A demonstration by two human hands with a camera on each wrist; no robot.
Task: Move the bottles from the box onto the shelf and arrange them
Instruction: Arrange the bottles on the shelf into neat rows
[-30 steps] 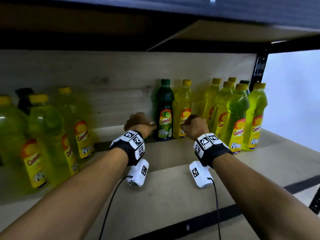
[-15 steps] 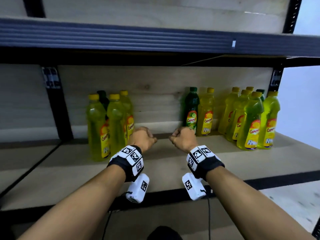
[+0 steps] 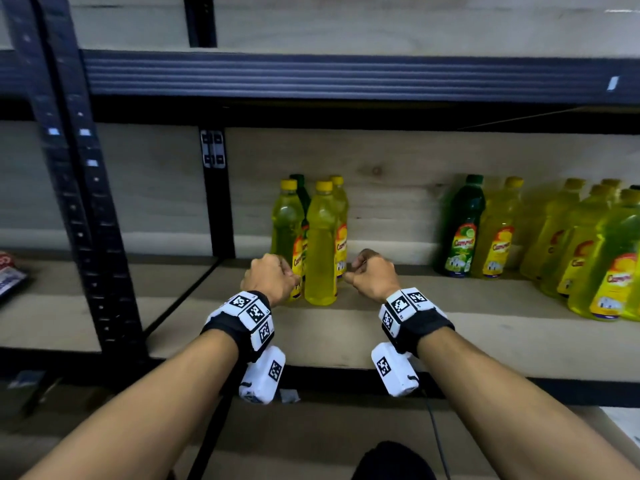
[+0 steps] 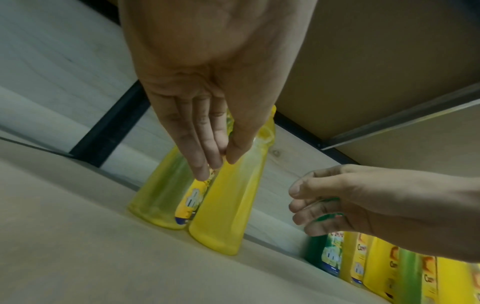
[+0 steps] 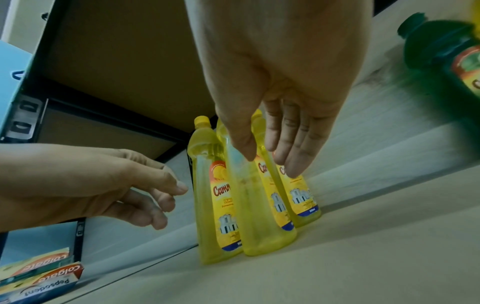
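Observation:
Several yellow bottles and a dark green one stand in a tight cluster on the wooden shelf [image 3: 346, 334]. The front yellow bottle [image 3: 321, 251] [image 4: 223, 205] [image 5: 259, 216] faces me. My left hand [image 3: 270, 278] [image 4: 215, 162] is just left of it and my right hand [image 3: 372, 275] [image 5: 267, 162] just right. Both hold nothing, with relaxed fingers. Whether either touches a bottle is unclear. Further right stand a green bottle [image 3: 464, 226] and a group of yellow bottles [image 3: 595, 258]. The box is out of view.
A black upright post [image 3: 86, 220] stands at the left, with toothpaste boxes [image 3: 8, 275] [image 5: 39, 277] on the shelf beyond it. The upper shelf beam [image 3: 346, 77] runs overhead. Bare shelf board lies between the two bottle groups.
Both hands have moved left along the shelf, away from the green bottle and its yellow neighbour, to either side of the left cluster. My view pulled back and swung left.

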